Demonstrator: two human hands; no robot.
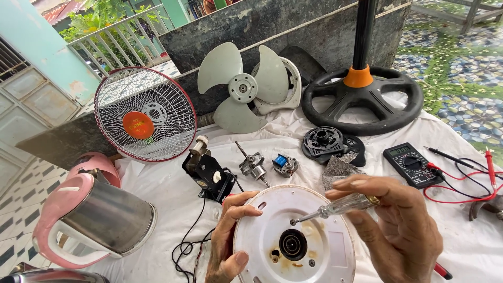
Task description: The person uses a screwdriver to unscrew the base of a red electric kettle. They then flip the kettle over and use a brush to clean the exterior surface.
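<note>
Left hand (228,243): it comes from the bottom edge, thumb on top of the disc and fingers (246,209) curled around its rim at 9 o'clock; the fingers are closed on the disc.
Right hand (395,230): it comes from 4 o'clock, palm turned down, fingers bent and pinched closed around the handle of the tool.
Clear-handled tester screwdriver (335,207): it lies almost flat in the right fingers, the metal tip pointing to 8 o'clock, over the disc just above the black socket.
Round white plastic kettle base disc (319,238): it is at the bottom centre of the white cloth-covered worktop (173,194), underside up, with a black round socket in the middle, brown stains beside it and small screw holes.
Pink and steel electric kettle (94,220): on its side at 9 o'clock from the disc.
Black digital multimeter with red and black leads (411,165): at 2 o'clock from the disc.
Grey three-blade fan propeller (241,86): at 12 o'clock, leaning on the wall.
White wire fan guard with orange centre (144,115): at 11 o'clock, standing upright.
</note>
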